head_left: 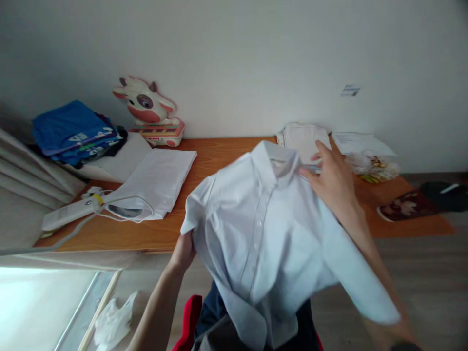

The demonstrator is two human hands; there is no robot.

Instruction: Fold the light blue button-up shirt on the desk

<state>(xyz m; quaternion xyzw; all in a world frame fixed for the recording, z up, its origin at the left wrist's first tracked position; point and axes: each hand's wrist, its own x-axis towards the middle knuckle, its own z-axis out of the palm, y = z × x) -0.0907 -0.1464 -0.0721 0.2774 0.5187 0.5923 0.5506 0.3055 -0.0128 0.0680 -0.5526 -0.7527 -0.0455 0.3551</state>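
A white button-up shirt [261,224] with a collar hangs in front of me, its lower part over my lap. My left hand [185,251] grips the shirt at the left sleeve; its fingertips are hidden behind the cloth. Beside the collar, my right hand [331,175] has its thumb and fingers apart, with the thumb at the shoulder edge of the shirt. The right sleeve drapes along my right forearm and looks blurred.
On the wooden desk [208,151] lie folded white cloth [164,170], a power strip [69,214], blue clothes [75,131], a cow-shaped toy keyboard [151,112], a white stack [305,139], papers [361,144] and a dark patterned item [405,204]. A plastic bag [115,321] sits lower left.
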